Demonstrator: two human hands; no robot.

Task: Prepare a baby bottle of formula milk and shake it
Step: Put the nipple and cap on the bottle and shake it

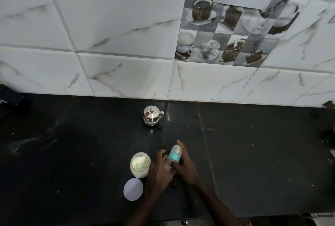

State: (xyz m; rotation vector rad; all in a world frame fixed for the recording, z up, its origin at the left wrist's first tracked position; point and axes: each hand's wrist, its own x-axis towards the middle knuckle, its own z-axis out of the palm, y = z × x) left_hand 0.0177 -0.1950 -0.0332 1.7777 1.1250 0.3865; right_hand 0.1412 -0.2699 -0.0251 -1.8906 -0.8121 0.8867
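Observation:
A baby bottle (174,155) with a teal collar and clear cap leans away from me over the black counter. My left hand (159,171) wraps its lower body, which is mostly hidden. My right hand (184,167) grips the bottle at the collar, one finger stretched up past the cap. Just left of my left hand stands an open glass jar (140,165) of pale formula powder with a greenish scoop lying in it. The jar's round white lid (133,189) lies flat in front of it.
A small steel pot with lid and spout (152,115) stands further back, near the tiled wall. The black counter (253,162) has a front edge close to me. Dark objects sit at the far left (10,102) and far right (328,135) edges.

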